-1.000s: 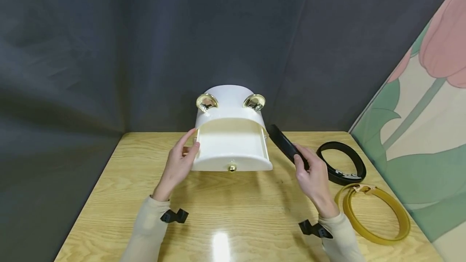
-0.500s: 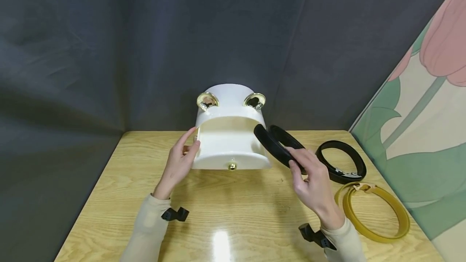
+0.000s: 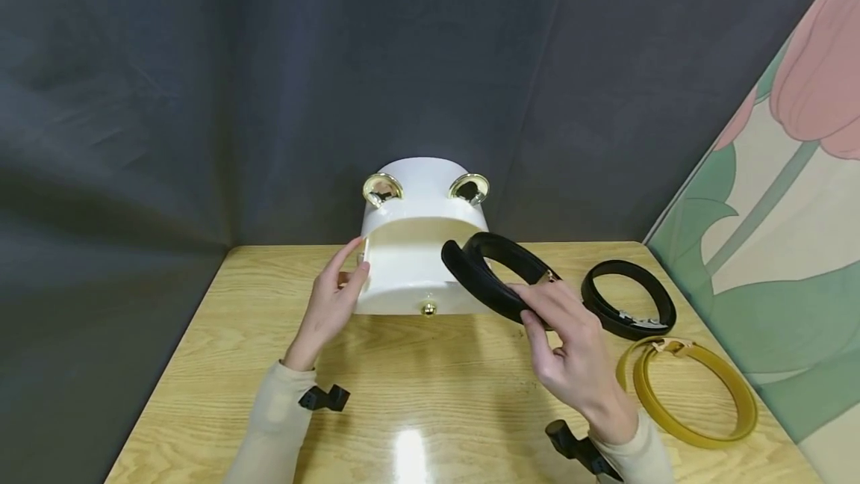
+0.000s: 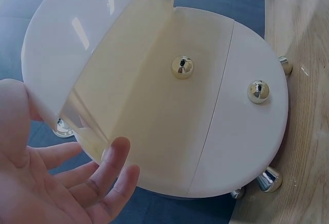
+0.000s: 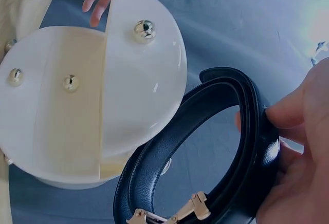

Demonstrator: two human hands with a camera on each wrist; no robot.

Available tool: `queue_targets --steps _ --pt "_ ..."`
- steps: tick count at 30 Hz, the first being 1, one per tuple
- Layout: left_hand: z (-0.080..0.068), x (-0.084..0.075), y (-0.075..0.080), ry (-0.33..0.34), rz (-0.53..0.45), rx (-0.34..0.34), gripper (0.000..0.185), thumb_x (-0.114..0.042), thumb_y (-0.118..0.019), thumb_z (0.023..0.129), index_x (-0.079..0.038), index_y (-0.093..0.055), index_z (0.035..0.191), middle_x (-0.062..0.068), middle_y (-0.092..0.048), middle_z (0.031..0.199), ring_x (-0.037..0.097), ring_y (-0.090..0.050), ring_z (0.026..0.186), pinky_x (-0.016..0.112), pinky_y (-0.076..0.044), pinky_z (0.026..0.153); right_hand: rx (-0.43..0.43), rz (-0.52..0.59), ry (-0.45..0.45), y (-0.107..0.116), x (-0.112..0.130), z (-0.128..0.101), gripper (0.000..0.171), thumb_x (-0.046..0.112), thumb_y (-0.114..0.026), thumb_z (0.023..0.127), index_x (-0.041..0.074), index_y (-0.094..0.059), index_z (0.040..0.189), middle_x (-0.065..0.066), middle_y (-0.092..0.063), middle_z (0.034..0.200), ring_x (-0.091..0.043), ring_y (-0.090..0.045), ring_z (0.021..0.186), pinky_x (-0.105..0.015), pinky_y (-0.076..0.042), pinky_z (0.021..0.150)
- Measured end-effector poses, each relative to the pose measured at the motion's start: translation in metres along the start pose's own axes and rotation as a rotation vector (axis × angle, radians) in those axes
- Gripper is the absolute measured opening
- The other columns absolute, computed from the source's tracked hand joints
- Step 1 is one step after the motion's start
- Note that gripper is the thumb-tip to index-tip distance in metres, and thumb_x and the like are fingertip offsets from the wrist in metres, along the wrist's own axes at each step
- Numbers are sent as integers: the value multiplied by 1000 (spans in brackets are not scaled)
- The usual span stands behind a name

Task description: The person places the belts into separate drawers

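A white rounded drawer box (image 3: 425, 189) with gold knobs stands at the table's back, its top drawer (image 3: 396, 302) pulled out. My left hand (image 3: 329, 297) rests at the drawer's left side, fingers loosely spread; in the left wrist view its fingertips lie right by the drawer's edge. A coiled black belt (image 3: 480, 282) hangs from my right hand (image 3: 571, 349), which pinches it between thumb and fingers. The coil's far end overlaps the drawer's right front in the head view. The right wrist view shows its gold-toned buckle (image 5: 175, 215) at the bottom.
Another coiled black belt (image 3: 614, 323) lies on the wooden table (image 3: 416, 387) at the right. A mustard-yellow belt (image 3: 744, 405) is coiled in front of it. Two gold cup-shaped fittings (image 3: 381, 190) stick out from the box's upper part. A dark curtain (image 3: 376, 58) hangs behind.
My right hand has brought the belt leftward to the drawer's front and turned it, so its coil shows as an open loop. The left hand stays at the drawer's side.
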State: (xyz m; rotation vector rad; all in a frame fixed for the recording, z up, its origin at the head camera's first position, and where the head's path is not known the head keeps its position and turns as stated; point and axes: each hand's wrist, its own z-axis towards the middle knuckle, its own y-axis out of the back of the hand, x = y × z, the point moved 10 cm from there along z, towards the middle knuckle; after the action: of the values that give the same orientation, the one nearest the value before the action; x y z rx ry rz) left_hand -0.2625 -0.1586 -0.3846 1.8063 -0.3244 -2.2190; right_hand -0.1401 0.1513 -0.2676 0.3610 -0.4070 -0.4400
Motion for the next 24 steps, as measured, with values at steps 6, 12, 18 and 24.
queue_targets --steps 6,12,18,24 --pt "1 1 0 -9 1 -4 55 -32 -55 111 -22 -44 164 23 -66 136 19 -68 91 28 -55 68 48 48 13 -11 4 7 38 -11 -63 85 1 -79 119 -7 -76 101 -15 -58 86 -23 -46 76" --pt "1 0 0 -2 2 -5 54 -32 -53 112 -20 -44 164 25 -67 131 14 -65 85 27 -52 65 89 111 88 -21 9 15 39 -11 -62 85 -1 -78 120 -9 -77 102 -16 -61 87 -24 -48 81" --pt "1 2 2 15 2 -13 54 -32 -54 112 -22 -44 164 25 -68 131 14 -65 85 27 -52 64 134 149 101 -30 9 21 40 -14 -64 84 -1 -78 120 -8 -77 103 -17 -62 88 -26 -47 83" --pt "0 2 1 14 -14 -17 54 -31 -56 111 -24 -46 163 23 -71 121 15 -63 78 26 -48 59 211 141 49 -42 1 23 36 -11 -64 88 0 -78 119 -7 -77 106 -21 -64 95 -25 -48 89"
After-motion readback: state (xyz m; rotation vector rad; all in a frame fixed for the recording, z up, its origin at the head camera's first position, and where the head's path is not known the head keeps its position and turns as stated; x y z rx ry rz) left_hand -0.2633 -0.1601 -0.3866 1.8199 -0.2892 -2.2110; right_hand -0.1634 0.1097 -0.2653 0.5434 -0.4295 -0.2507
